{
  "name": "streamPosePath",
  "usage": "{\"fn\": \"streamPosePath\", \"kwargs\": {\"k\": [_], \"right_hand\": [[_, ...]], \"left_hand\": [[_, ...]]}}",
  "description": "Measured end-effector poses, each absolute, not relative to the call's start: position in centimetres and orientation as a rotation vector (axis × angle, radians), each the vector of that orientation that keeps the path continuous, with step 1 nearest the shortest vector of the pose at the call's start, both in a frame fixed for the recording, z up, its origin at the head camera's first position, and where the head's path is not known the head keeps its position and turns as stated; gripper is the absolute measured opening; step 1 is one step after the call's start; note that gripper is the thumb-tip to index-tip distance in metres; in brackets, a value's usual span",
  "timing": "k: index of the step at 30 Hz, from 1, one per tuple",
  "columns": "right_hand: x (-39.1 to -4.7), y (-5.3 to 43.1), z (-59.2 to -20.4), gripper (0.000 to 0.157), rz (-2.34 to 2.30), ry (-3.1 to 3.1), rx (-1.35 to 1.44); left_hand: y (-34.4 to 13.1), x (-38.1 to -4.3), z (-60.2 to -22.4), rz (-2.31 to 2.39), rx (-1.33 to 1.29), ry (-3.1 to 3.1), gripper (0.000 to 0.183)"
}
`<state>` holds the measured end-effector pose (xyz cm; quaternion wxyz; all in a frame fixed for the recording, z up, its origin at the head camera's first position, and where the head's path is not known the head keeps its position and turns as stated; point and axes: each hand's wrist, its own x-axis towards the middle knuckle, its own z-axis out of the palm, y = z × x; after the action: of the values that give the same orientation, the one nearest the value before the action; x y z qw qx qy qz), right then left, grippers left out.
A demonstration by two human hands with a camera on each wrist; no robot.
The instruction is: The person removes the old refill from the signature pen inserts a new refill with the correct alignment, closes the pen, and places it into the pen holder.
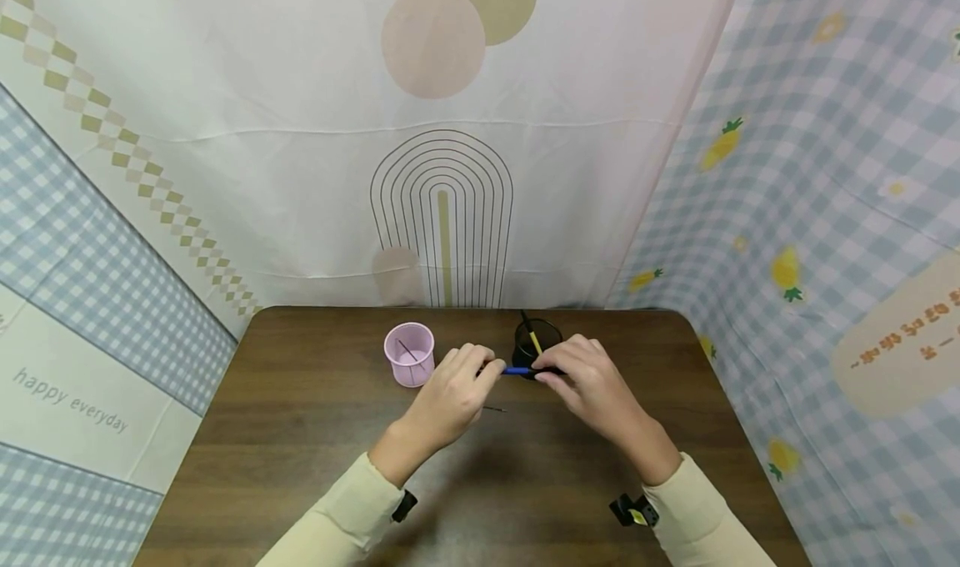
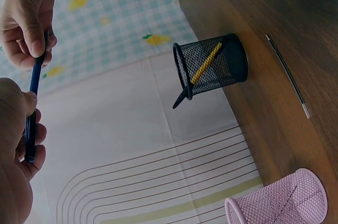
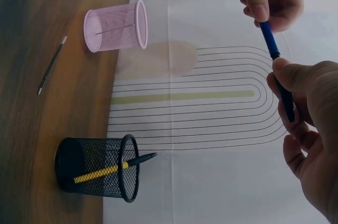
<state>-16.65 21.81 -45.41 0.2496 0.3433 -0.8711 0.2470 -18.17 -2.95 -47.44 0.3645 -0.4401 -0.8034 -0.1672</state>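
Both hands hold a blue pen (image 1: pixel 516 371) with dark ends, raised above the table in front of a black mesh cup (image 3: pixel 95 163). My left hand (image 1: pixel 453 388) pinches one end between thumb and fingers, and my right hand (image 1: pixel 588 379) grips the other. The blue middle of the barrel shows between them. Below the hands, a thin dark pen refill (image 2: pixel 288 76) with a pale end lies on the tabletop. A yellow pen (image 2: pixel 206 64) with a black end leans inside the black cup, its dark tip sticking out past the rim.
A pink mesh cup (image 1: pixel 412 373) stands to the left of the black one, with a thin dark stick (image 3: pixel 113 29) inside. The brown wooden table (image 1: pixel 300 434) ends at a white patterned cloth (image 1: pixel 330 208) behind. A blue checked cloth (image 1: pixel 795 175) hangs on the right.
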Motion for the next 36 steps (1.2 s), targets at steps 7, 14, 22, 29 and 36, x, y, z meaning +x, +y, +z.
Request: {"fn": "streamPosePath", "kwargs": {"k": [7,14,22,29,36], "right_hand": [[-16.62,21.85,-45.56,0.014,0.679,-2.375,0.936],[-16.63,21.92,-45.58,0.016,0.684,-2.359,0.948],[-16.78,21.95,-45.71,0.025,0.686,-2.345,0.952],[-16.75,21.95,-45.74,0.024,0.685,-2.351,0.944],[-16.79,21.96,-45.91,0.024,0.679,-2.335,0.95]], "left_hand": [[-2.99,-18.08,-47.54,-0.447,-1.166,-2.084,0.016],[-3.01,-18.15,-47.56,-0.474,-1.18,-2.087,0.017],[-2.91,-18.3,-47.46,-0.501,-1.192,-2.097,0.014],[-2.83,-18.42,-47.57,-0.511,-1.193,-2.11,0.012],[-2.73,-18.31,-47.62,-0.528,-1.191,-2.109,0.011]]}}
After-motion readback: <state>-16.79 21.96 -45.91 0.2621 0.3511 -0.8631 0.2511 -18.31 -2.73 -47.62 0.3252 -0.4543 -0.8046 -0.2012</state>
